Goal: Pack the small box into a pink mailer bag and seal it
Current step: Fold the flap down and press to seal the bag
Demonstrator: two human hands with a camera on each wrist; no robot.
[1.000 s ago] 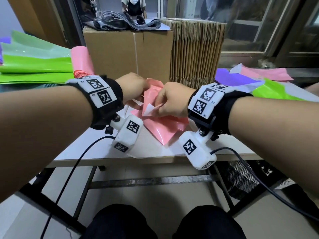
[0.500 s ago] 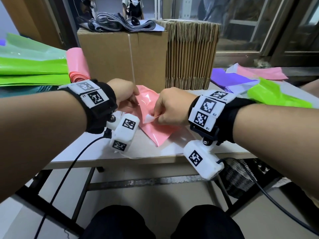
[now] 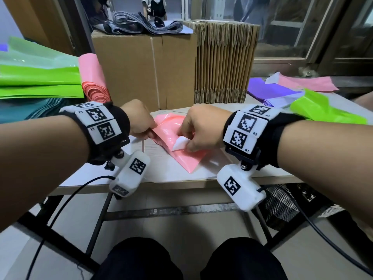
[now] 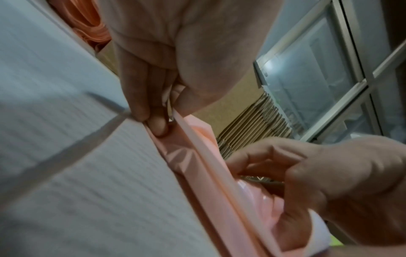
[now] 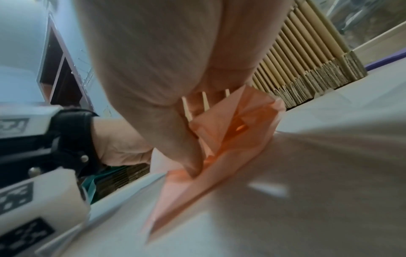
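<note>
Both hands on one pink mailer (image 3: 177, 146), lower and flatter on the table (image 3: 161, 174) than a second ago.
Left hand (image 3: 139, 120) pinches its left edge; right hand (image 3: 203, 128) pinches one white strip (image 3: 180, 143). Box unseen.

Cardboard box (image 3: 144, 69) beside flattened cartons (image 3: 224, 63); green bags (image 3: 38, 81) left.

Two hands: left hand (image 3: 139, 120), right hand (image 3: 203, 128). One pink mailer (image 3: 177, 152) between them on one table (image 3: 90, 176). One brown carton (image 3: 141, 71), one stack of flat cardboard (image 3: 224, 63), one pink roll (image 3: 92, 77).
</note>
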